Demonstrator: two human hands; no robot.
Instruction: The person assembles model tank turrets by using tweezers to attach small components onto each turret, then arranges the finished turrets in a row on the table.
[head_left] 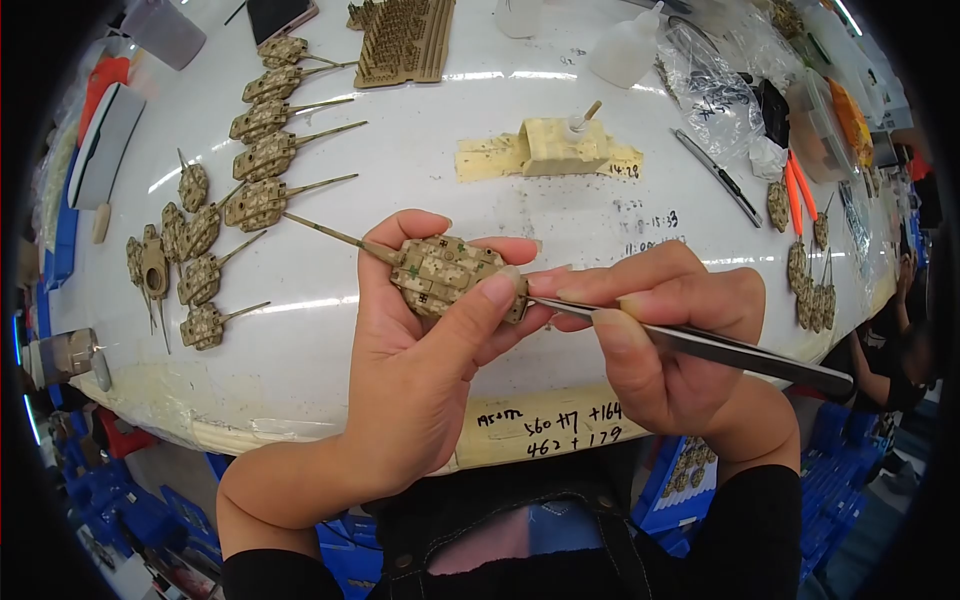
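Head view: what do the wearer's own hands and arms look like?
The left hand and right hand are ungloved, with short nails. The forearms are uncovered up to plain black sleeves; no ring, watch or bracelet shows.

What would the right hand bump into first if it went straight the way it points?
Probably the toy tank top in the left hand. The right hand points its tweezers at the end opposite the barrel; whether the tips touch is hard to tell.
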